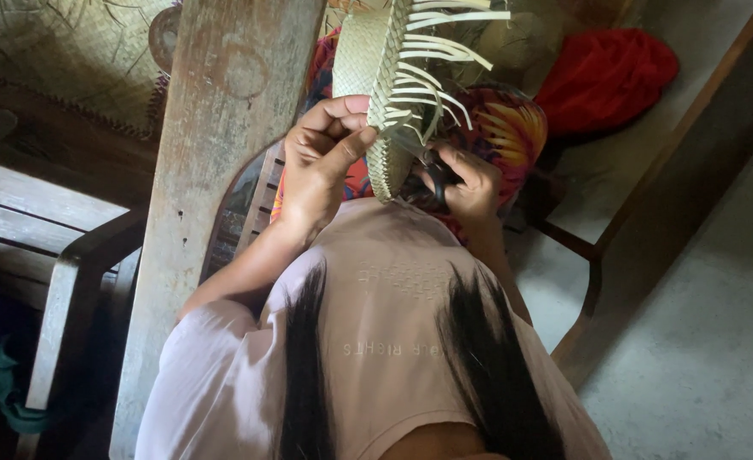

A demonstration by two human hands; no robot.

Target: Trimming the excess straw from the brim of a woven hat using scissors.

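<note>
2 hands' fingers pinch a woven strip (382,94), the right hand (466,183) half hiding dark scissors (434,170).

Top of the woven strip (375,68) was cut off by the frame's upper edge. Dark tool (438,175) in the right hand (470,183) was mostly hidden by fingers and the strip's lower end; its kind could not be told. Left hand (321,162) palm was turned away, grip surface unseen. Bench (19,213) was cropped at left. Red bundle (606,77) contents could not be told.
</note>
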